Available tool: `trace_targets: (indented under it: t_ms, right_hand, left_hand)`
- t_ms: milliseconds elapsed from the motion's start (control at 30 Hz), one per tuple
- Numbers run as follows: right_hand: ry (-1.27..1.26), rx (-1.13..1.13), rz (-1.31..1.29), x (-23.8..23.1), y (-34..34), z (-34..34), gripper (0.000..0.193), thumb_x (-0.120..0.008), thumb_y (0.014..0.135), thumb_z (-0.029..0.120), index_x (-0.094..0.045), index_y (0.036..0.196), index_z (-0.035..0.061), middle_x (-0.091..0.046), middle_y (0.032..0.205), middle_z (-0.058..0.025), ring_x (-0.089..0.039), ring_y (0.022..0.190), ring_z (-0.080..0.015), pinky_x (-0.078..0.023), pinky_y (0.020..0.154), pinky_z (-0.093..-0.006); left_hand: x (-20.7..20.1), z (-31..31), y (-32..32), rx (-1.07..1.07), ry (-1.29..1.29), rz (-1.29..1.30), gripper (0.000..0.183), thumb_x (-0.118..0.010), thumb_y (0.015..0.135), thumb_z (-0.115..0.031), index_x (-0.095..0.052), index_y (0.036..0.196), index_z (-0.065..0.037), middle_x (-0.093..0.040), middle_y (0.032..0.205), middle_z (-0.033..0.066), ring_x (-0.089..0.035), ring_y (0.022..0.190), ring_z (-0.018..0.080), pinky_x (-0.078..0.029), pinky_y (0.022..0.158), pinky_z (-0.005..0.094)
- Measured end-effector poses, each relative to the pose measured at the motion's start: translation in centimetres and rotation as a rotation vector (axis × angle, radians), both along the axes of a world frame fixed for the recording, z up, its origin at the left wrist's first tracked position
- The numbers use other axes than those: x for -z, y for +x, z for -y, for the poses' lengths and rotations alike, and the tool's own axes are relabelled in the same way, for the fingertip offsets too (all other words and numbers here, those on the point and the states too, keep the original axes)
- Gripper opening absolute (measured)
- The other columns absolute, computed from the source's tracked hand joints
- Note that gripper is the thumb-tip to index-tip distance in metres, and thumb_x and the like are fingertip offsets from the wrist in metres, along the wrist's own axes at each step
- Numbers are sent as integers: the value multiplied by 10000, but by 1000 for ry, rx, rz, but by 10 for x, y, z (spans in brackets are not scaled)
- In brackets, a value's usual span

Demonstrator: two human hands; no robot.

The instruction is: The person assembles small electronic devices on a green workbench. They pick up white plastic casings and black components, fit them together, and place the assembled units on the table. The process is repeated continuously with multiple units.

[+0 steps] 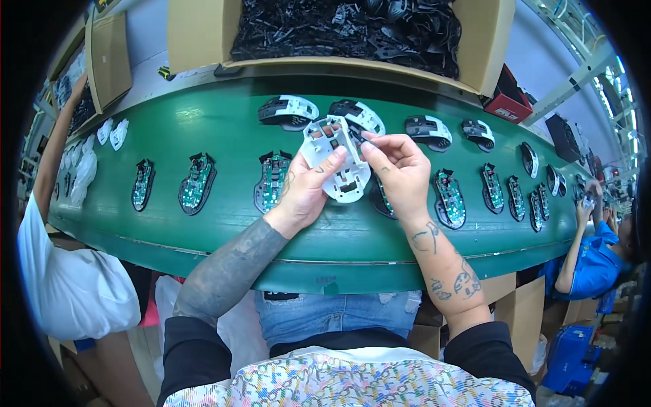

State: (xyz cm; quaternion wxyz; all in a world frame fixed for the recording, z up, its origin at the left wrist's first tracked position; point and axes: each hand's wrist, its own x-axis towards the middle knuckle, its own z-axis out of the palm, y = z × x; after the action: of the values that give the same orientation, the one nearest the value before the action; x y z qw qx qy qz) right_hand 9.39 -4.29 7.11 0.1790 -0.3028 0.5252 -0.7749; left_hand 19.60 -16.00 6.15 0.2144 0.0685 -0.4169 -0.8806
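My left hand [306, 188] grips a white plastic mouse shell [349, 186] by its left side, thumb on the inner face. The shell is tilted up above the green bench, its ribbed inside showing. At its upper right edge my right hand [400, 169] pinches a small black plastic part [363, 138], which touches the shell. Behind the shell stand two black-and-white mouse shells [289, 112]. A mouse base with a green circuit board [272, 182] lies beside my left hand. Another base [383, 201] is partly hidden behind my right hand.
Along the green bench [237, 234] lie several mouse bases [449, 198] and, farther back, several mouse shells [428, 131]. A cardboard box [203, 41] full of black parts stands at the far edge. Co-workers sit at left [78, 285] and right [590, 268].
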Motion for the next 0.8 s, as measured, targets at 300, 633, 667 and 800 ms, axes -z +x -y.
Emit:
trace_targets:
  t_ms: [300, 633, 667, 800]
  right_hand:
    - [249, -191, -302, 1, -6, -8, 243, -573, 862, -7, -672, 1082, 16, -677, 1043, -100, -627, 900, -107, -504, 764, -232]
    - [92, -282, -293, 2, 3, -9, 331, -689, 805, 31, -653, 1134, 40, -597, 1201, -146, -617, 1019, -177, -520, 834, -284]
    - [120, -242, -404, 0, 4, -9, 338, -702, 796, 41, -657, 1131, 47, -609, 1183, -141, -623, 1002, -168, -527, 812, -283]
    - [157, 115, -952, -1, 3, -3, 339, -756, 742, 89, -688, 1074, 86, -649, 1110, -130, -671, 893, -210, -532, 749, -287]
  left_hand:
    - [4, 5, 8, -228, -358, 49, 384, -648, 875, -106, -467, 1210, -58, -564, 1102, 33, -557, 1010, 116, -468, 868, 284]
    - [-8, 18, 16, -83, -453, 102, 535, -738, 804, -122, -406, 1217, -47, -566, 1083, 64, -575, 995, 130, -498, 832, 271]
    - [-11, 17, 15, -112, -406, 87, 549, -743, 798, -121, -399, 1220, -46, -564, 1089, 72, -578, 1002, 141, -502, 836, 274]
    - [-9, 22, 12, -158, -302, 64, 591, -745, 778, -88, -374, 1234, -32, -551, 1119, 106, -587, 1033, 191, -514, 852, 292]
